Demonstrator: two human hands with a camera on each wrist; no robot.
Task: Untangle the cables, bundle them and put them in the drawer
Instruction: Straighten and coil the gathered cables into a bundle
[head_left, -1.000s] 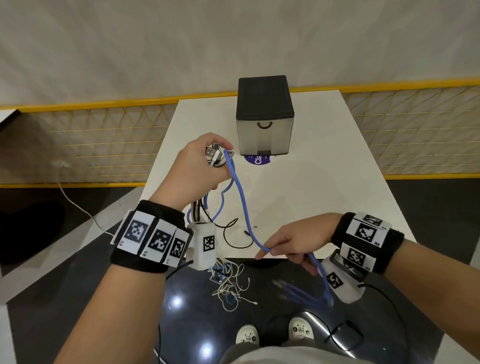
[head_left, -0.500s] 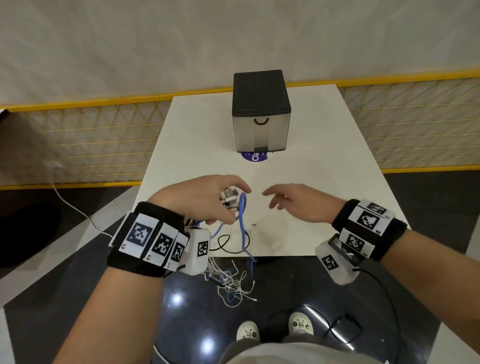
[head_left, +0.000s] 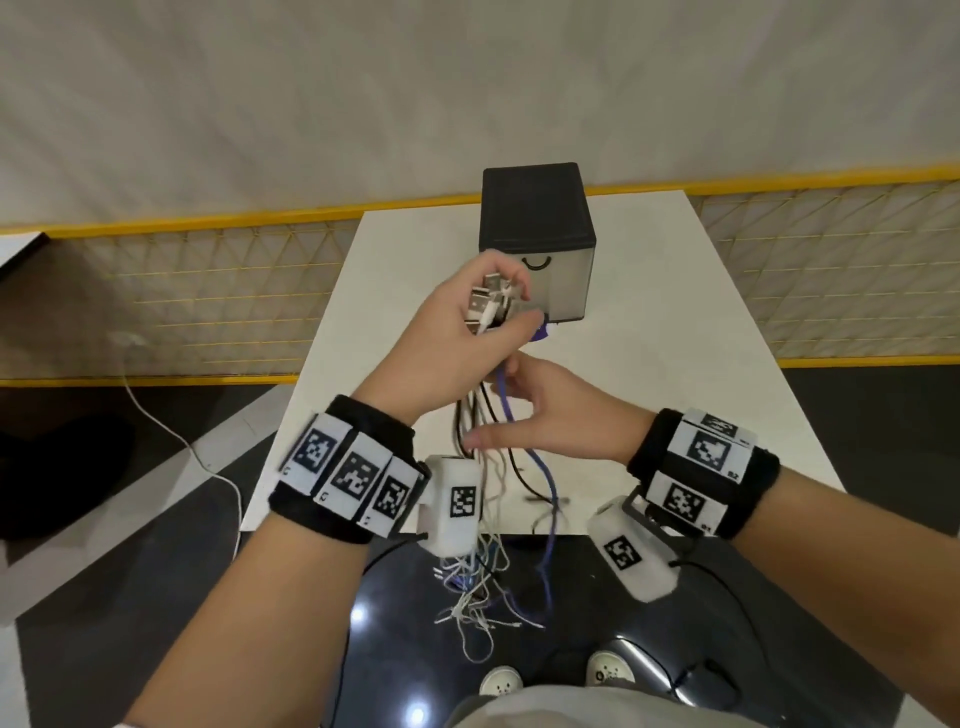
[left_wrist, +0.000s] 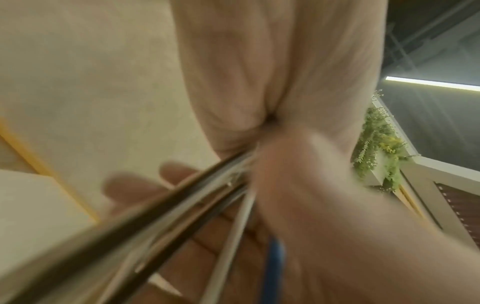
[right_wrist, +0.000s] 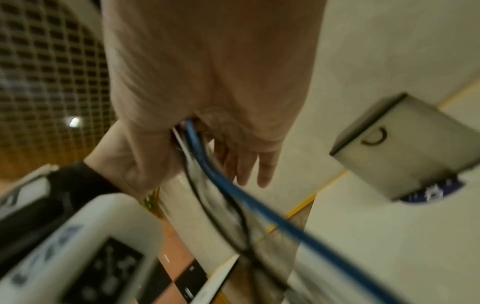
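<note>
Left hand (head_left: 447, 338) grips cables (head_left: 493, 452): one blue, rest uncountable.

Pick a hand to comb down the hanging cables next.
Right. The left hand grips the bunch of plugs up high and is the anchor. The right hand sits just under it with fingers straight beside the hanging cables, probably free to slide down.

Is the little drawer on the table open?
No, the drawer sits flush in its box on the table, handle showing.
</note>
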